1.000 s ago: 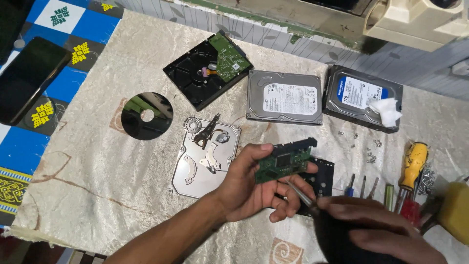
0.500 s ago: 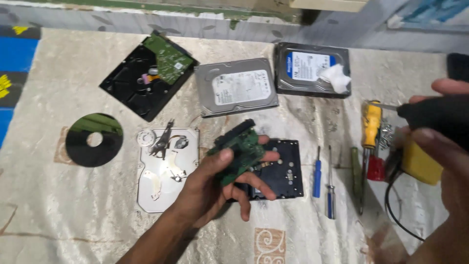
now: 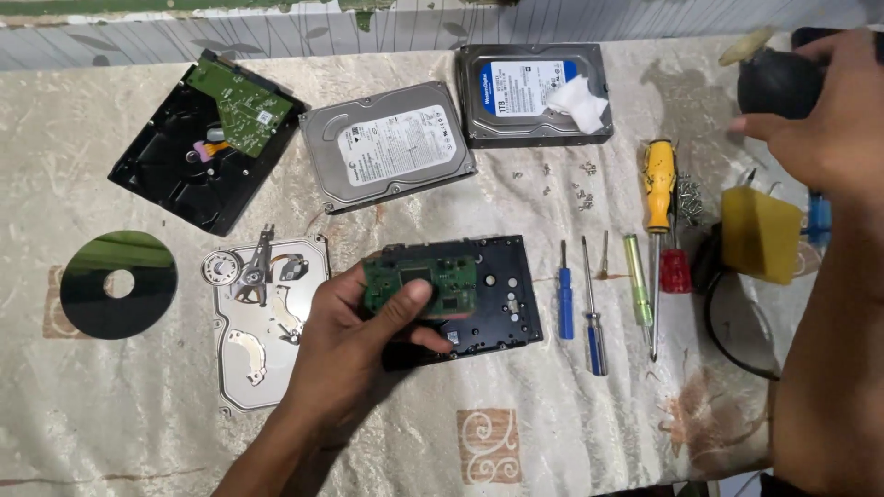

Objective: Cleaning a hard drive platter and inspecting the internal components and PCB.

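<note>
Head view, looking down on cloth-covered bench point(image 3: 138, 433).

Left hand point(image 3: 354, 345) low centre, grip closed on small green circuit board point(image 3: 425, 285), thumb across its face, fingers beneath. Board held just above black drive case point(image 3: 502, 294), which lies flat on bench.

Right hand point(image 3: 824, 110) raised at upper right, grip wrapped round black rubber blower point(image 3: 773, 81), pale nozzle pointing up-left. Yellow block point(image 3: 760, 232) on bench below it.

Left of held board: silver drive lid point(image 3: 262, 345) with loose metal parts on it; further left, dark disc point(image 3: 118, 285) lying flat.

Along far edge: opened black drive point(image 3: 175, 170) with second green board point(image 3: 241, 109) resting on it; silver drive point(image 3: 389, 145), label up; dark drive point(image 3: 529, 92) with white tissue point(image 3: 578, 99) on its corner.

Right of case: two blue screwdrivers point(image 3: 565, 294), green screwdriver point(image 3: 637, 281), yellow-handled screwdriver point(image 3: 657, 184), red-handled one point(image 3: 675, 267), roughly parallel. Small screws point(image 3: 580, 189) scattered near far drives.
</note>
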